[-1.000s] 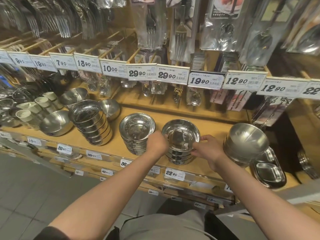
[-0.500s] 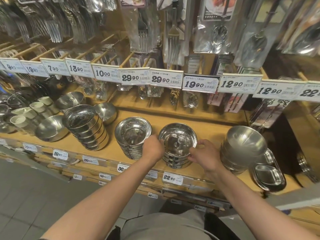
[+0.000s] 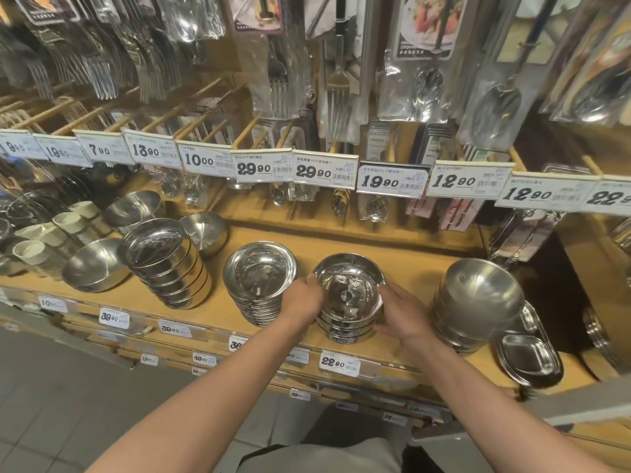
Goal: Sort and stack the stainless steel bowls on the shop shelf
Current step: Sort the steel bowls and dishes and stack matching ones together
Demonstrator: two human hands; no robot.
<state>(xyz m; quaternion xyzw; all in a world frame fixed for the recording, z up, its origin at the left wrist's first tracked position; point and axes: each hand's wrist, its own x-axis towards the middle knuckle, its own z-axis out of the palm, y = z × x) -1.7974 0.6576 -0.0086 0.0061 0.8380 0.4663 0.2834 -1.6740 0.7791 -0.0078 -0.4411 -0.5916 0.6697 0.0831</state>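
Steel bowl stack (image 3: 348, 308) sits mid-shelf near the front edge of the wooden shelf (image 3: 341, 240), above the 22.90 tag (image 3: 339, 363). Left hand (image 3: 300, 302) grips the stack's left side, fingers curled at the top bowl's rim; right hand (image 3: 401, 312) cups the right side lower down, fingers wrapped round the lower bowls. Both hands touching the stack, none free. Top bowl looks slightly tilted and off-centre on the ones beneath. Step in hand, my read: seating and squaring this stack. Just beside on the left, a taller pile of flat-rimmed bowls (image 3: 259, 285); on the right, a leaning pile of deeper bowls (image 3: 478, 302). Next move likely needs an even squeeze from both sides to nest the top bowl level, without nudging the left neighbour.
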